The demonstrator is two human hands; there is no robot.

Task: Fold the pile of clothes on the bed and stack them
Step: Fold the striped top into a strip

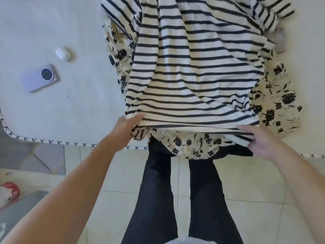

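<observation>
**Head view: both hands at the hem of the striped top**

The left hand (125,128) holds the near left corner of the striped top (193,67), its grip closed on the hem with the thumb lying on top of the cloth and the fingers tucked out of sight beneath. The right hand (260,140) is at the near right corner of the same hem; its fingers lie fairly straight along the edge, with the fingertips hidden behind the fabric, so whether this grip pinches the cloth or only rests against it cannot be told. Between the two hands the hem runs almost straight across the near edge of the bed (52,111).

The striped top, cream with dark bands, is spread over the bed and reaches away to the far edge of the picture. It lies on a cream garment with a black floral print (277,103), which shows along both sides and hangs over the bed's edge between the hands. A small patch of pink cloth (280,41) peeks out at the far right.

Well to the left on the bed lie a lilac phone (39,78) and, just beyond it, a white earbud case (63,53). Below the bed are pale floor tiles (246,182) and the person's dark trousers (154,199).
</observation>
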